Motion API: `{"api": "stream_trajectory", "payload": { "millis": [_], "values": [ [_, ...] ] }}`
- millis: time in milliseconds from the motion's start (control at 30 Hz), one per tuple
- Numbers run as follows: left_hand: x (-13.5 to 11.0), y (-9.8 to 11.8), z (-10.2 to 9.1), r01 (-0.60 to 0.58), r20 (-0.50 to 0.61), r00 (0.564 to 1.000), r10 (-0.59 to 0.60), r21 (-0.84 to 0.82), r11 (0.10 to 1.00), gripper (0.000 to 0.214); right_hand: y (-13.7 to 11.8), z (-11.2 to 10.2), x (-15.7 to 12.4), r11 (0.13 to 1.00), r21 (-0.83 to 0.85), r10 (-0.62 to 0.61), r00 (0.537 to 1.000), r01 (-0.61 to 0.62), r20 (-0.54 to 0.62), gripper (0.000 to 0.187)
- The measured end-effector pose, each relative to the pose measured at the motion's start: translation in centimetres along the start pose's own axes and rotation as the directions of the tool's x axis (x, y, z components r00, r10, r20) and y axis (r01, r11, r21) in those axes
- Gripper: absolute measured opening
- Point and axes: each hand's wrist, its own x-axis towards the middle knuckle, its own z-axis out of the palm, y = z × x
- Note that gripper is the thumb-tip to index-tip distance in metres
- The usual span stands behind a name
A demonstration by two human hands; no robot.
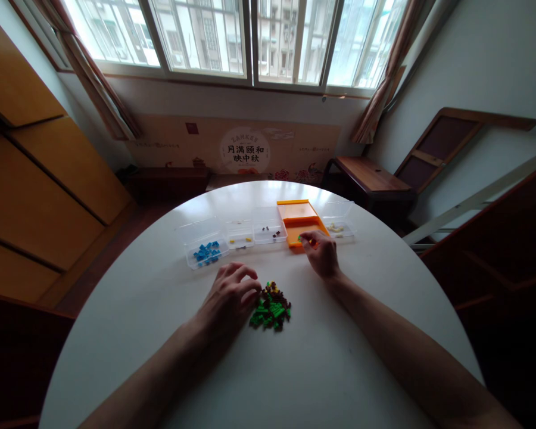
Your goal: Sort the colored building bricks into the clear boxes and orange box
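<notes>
A small heap of green, brown and yellow toy bricks [271,310] lies in the middle of the round white table [161,333]. My left hand [230,298] rests at the heap's left edge, fingers curled and touching the bricks. My right hand [322,253] reaches over the front edge of an orange box [297,217], fingers pinched on a small green brick [300,238].
A row of clear plastic boxes stands behind the heap: one with blue bricks [205,253], one with yellow bits [240,238], one with dark bits [270,231], one with pale pieces [337,227]. A dark side table [368,176] stands beyond the table's right side, and wooden cupboards on the left.
</notes>
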Motion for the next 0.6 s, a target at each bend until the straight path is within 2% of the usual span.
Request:
{"api": "stream_trajectory", "payload": {
  "millis": [400, 600],
  "values": [
    [0.1, 0.2, -0.1, -0.052, 0.027, 0.998, 0.052, -0.022, 0.998, 0.011, -0.6, -0.1, 0.0, 0.999, 0.0, -0.042, 0.999, 0.042, 0.026, 0.015],
    [0.2, 0.0, 0.0, -0.059, -0.109, 0.993, 0.051, -0.074, 0.995, 0.011, -1.2, 0.0, -0.3, 0.998, 0.031, -0.061, 0.997, 0.06, 0.043, 0.014]
  ]
}}
